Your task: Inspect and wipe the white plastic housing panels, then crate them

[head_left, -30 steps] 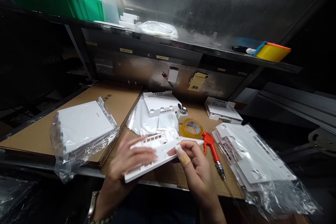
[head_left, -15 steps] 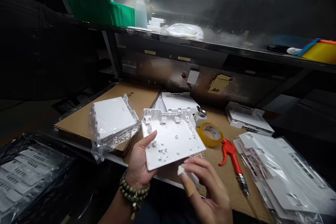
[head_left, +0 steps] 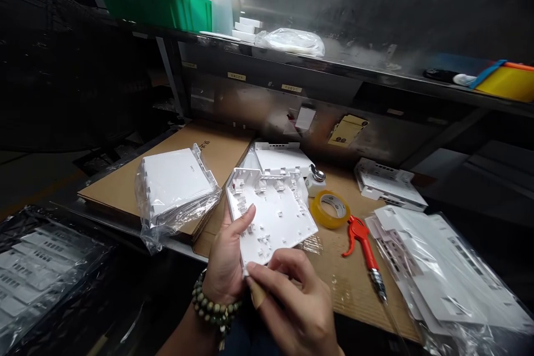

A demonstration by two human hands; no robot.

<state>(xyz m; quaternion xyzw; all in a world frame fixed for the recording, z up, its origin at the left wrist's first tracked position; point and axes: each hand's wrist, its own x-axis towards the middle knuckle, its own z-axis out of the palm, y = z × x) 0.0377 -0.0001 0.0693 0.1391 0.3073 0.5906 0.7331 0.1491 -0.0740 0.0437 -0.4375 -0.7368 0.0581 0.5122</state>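
Note:
A white plastic cover [head_left: 275, 214] is tilted with its inner side, full of small clips and posts, facing up. My left hand [head_left: 227, 258] grips it by its left edge, thumb on the inner face, a beaded bracelet round the wrist. At the cover's lower left corner, my right hand [head_left: 287, 295] pinches a small white piece [head_left: 247, 271], probably cloth, against the edge; most of it is hidden by the fingers. A tan strip wraps one of the right fingers.
Bagged white covers [head_left: 179, 183] lie on cardboard [head_left: 125, 178] at the left. Behind are another cover [head_left: 279, 158] and a pump bottle [head_left: 316, 181]. Yellow tape [head_left: 330, 209], a red air gun [head_left: 362, 239] and stacked white panels [head_left: 442, 267] lie right. A shelf [head_left: 350, 69] spans above.
My right hand has moved left and up to the cover's lower left corner, bringing the white piece against it. The cover has turned slightly in my left hand. The view has shifted a little.

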